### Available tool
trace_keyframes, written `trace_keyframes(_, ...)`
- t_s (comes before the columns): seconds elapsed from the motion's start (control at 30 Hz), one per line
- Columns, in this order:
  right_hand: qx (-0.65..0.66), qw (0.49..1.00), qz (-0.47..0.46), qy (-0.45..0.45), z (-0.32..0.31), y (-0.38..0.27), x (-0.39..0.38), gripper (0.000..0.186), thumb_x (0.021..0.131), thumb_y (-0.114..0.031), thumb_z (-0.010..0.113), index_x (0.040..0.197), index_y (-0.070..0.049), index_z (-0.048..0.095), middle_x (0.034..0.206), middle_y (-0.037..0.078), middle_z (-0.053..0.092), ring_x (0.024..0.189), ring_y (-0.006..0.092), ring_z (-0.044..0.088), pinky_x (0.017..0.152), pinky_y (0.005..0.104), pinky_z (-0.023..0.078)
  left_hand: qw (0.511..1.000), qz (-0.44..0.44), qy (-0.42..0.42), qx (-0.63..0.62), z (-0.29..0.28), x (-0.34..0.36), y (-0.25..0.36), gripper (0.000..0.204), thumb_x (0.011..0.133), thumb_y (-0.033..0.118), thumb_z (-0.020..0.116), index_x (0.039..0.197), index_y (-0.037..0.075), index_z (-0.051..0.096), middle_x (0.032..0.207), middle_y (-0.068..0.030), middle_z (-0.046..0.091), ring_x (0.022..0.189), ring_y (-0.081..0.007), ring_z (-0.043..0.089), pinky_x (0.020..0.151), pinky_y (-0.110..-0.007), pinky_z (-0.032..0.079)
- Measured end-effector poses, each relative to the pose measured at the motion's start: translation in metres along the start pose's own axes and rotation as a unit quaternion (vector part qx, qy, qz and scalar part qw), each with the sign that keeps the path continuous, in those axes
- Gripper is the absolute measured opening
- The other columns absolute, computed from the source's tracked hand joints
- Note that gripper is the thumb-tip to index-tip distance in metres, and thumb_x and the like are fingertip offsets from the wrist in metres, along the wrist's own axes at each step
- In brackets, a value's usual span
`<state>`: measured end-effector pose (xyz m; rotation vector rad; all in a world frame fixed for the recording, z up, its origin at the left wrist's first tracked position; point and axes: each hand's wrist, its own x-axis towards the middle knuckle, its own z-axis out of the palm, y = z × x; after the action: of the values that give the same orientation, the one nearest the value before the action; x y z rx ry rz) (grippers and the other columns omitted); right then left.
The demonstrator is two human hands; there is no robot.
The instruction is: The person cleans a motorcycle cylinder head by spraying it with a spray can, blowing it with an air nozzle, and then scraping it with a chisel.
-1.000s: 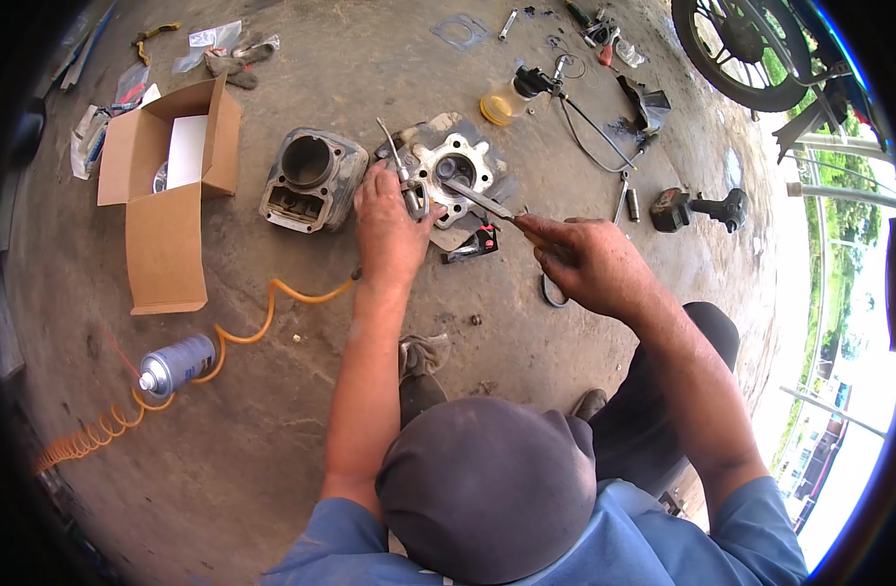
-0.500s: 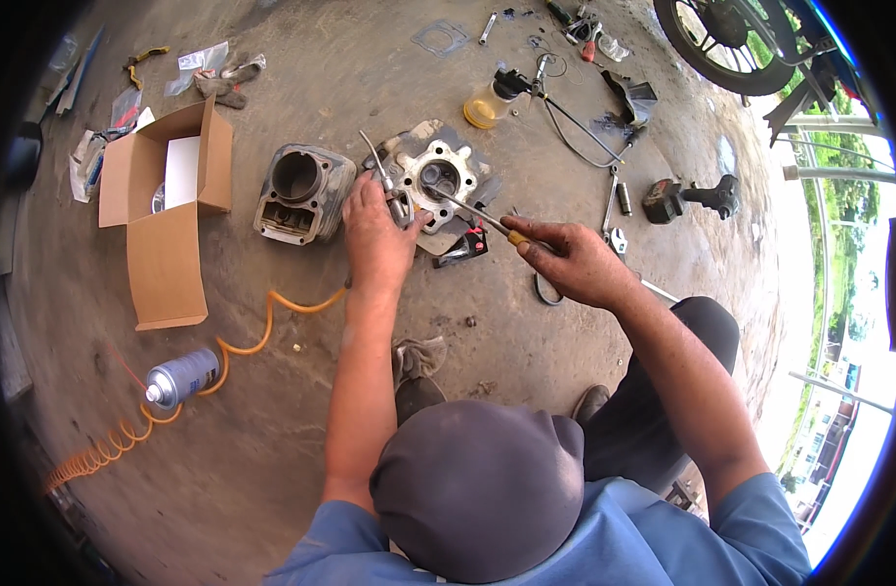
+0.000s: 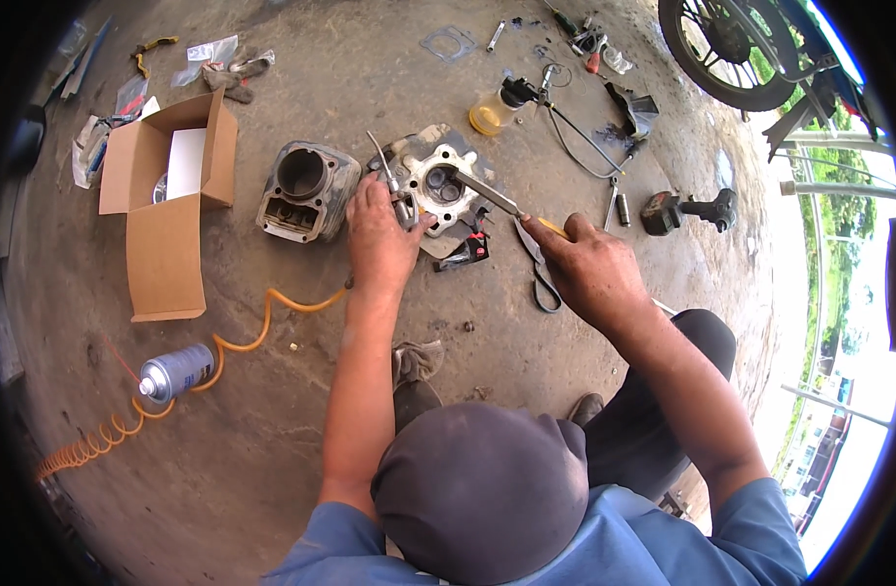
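Note:
An engine cylinder head [image 3: 416,184] lies on the ground with its round combustion chamber and valves facing up. My left hand [image 3: 381,234] rests at its left edge, closed around an air blow gun [image 3: 384,159] whose thin nozzle points away from me. In my right hand [image 3: 599,269] is a flat-bladed scraper [image 3: 489,193] with a yellowish handle. Its tip meets the chamber's upper right rim. Left of the head stands an engine cylinder [image 3: 344,190] with an open bore. Scissors [image 3: 544,297] lie partly under my right hand.
An orange coiled air hose [image 3: 269,327] runs left past a spray can [image 3: 177,373]. An open cardboard box [image 3: 165,264] sits at the left. Beyond the head are a jar of yellow liquid [image 3: 488,117] and a gasket [image 3: 448,44]. A cordless impact wrench [image 3: 697,210] lies right.
The scraper has turned so its broad side shows, and its tip has shifted to the chamber's upper right rim. My right hand has moved slightly right and nearer me. My left hand keeps its hold.

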<state>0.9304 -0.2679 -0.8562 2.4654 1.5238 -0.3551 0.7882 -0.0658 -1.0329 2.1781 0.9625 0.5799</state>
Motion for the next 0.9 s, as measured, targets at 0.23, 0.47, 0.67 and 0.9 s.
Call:
trace_keyframes(0.23,0.051,0.997,0.045,0.03,0.045,-0.003,-0.018,0.063,0.101,-0.01,0.064,0.161,-0.028,0.056,0.109,0.017,0.064,0.083,0.0386,0.075,0.072,0.0512,0.063,0.998,-0.031,-0.012,-0.047,-0.002,0.004,0.01,0.079,0.075,0.019,0.1,0.137,-0.004,0.057,0.153,-0.0246,0.057,0.141,-0.046,0.054,0.121,-0.051,0.045)
trace_keyframes(0.47,0.069,0.995,0.06,0.04,0.052,0.015,-0.017,0.057,0.103,-0.019,0.072,0.157,-0.031,0.061,0.101,0.012,0.065,0.082,0.0355,0.073,0.07,0.0496,0.061,0.999,-0.03,-0.01,-0.037,0.0,0.001,0.006,0.078,0.074,0.018,0.101,0.134,-0.004,0.057,0.15,-0.0258,0.058,0.138,-0.0463,0.055,0.12,-0.053,0.045)
trace_keyframes(0.67,0.086,0.996,0.025,0.026,0.045,0.009,0.008,0.061,0.102,-0.013,0.064,0.16,-0.031,0.057,0.105,0.016,0.064,0.085,0.0391,0.075,0.074,0.052,0.062,0.999,-0.015,-0.004,-0.03,-0.001,0.002,0.004,0.084,0.075,0.02,0.1,0.141,-0.005,0.055,0.149,-0.0256,0.06,0.137,-0.0455,0.056,0.118,-0.052,0.045)
trace_keyframes(0.9,0.241,0.964,0.059,0.094,0.0,0.023,0.017,0.054,0.101,-0.019,0.074,0.155,-0.027,0.067,0.099,0.016,0.071,0.088,0.0387,0.074,0.081,0.0497,0.059,0.998,-0.003,0.034,0.056,-0.016,-0.012,0.001,0.066,0.079,0.024,0.098,0.128,-0.001,0.061,0.149,-0.025,0.058,0.138,-0.0458,0.055,0.117,-0.053,0.047)
